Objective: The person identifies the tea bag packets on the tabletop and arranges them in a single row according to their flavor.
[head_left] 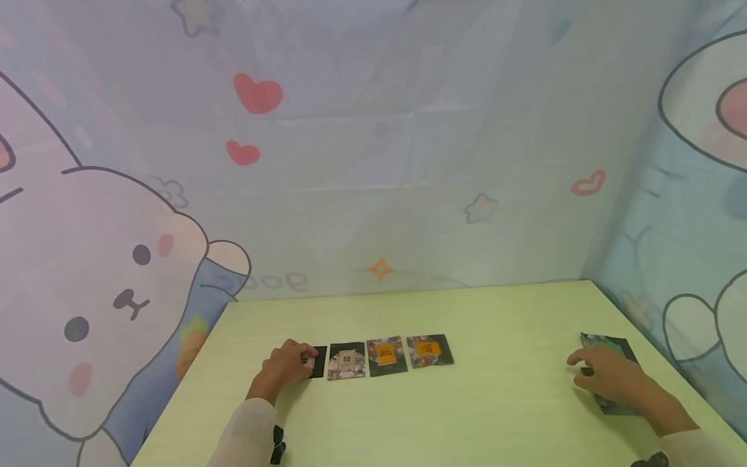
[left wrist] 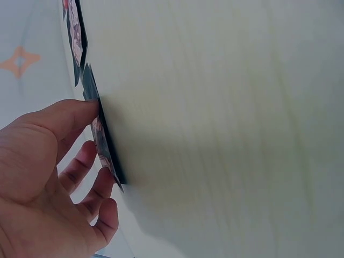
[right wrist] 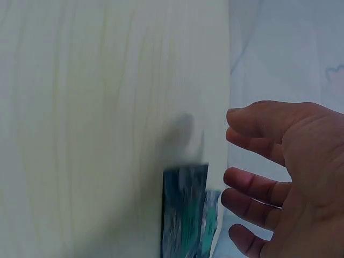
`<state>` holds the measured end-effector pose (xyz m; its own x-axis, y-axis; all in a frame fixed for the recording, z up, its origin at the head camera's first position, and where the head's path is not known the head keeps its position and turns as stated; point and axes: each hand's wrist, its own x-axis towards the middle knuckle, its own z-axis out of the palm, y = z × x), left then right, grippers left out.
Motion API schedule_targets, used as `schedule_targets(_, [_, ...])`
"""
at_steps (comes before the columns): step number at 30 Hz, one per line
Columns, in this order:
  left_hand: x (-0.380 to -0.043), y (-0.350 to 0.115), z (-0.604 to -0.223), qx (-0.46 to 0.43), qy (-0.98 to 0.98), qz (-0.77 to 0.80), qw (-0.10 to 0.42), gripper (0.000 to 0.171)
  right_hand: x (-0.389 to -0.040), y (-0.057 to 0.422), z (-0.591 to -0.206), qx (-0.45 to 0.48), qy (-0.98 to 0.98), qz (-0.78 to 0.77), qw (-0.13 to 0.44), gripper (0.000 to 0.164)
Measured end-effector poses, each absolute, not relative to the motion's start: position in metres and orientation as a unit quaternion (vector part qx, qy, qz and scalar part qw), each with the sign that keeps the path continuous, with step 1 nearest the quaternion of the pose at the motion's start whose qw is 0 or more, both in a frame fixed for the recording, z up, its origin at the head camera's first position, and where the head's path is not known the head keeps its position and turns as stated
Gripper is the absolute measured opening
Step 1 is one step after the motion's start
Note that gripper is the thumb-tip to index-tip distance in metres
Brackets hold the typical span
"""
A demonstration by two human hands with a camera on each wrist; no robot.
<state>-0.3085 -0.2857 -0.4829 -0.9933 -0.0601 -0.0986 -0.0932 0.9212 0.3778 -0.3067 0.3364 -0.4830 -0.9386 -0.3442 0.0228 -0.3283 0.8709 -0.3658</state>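
In the head view, my left hand [head_left: 286,367] is at the left end of a row of flat, square, dark-edged packets. It holds the leftmost packet [head_left: 318,362] by its edges, thumb on one side and fingertips on the other, as the left wrist view shows on the packet [left wrist: 102,141]. To its right lie a pale-labelled packet [head_left: 347,361] and two orange-labelled packets, one nearer [head_left: 386,356] and one farther right [head_left: 429,351]. Over green packets [head_left: 618,408] at the table's right side hovers my right hand [head_left: 613,377], fingers loosely bent and apart from the packets [right wrist: 185,215].
The pale yellow-green table [head_left: 467,415] runs back to a cloth backdrop [head_left: 408,162] printed with hearts, stars and cartoon animals. Cloth also closes off the left and right sides.
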Motion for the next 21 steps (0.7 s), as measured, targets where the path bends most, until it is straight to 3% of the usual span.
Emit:
schedule_targets(8, [-0.31, -0.286, -0.481, -0.037, 0.98, 0.192, 0.045, 0.027, -0.302, 0.373, -0.491, -0.159, 0.974, -0.156, 0.028, 0.035])
schedule_targets(21, [-0.309, -0.287, -0.482, -0.038, 0.979, 0.192, 0.05, 0.029, -0.296, 0.376, -0.51, -0.125, 0.98, -0.154, 0.022, 0.041])
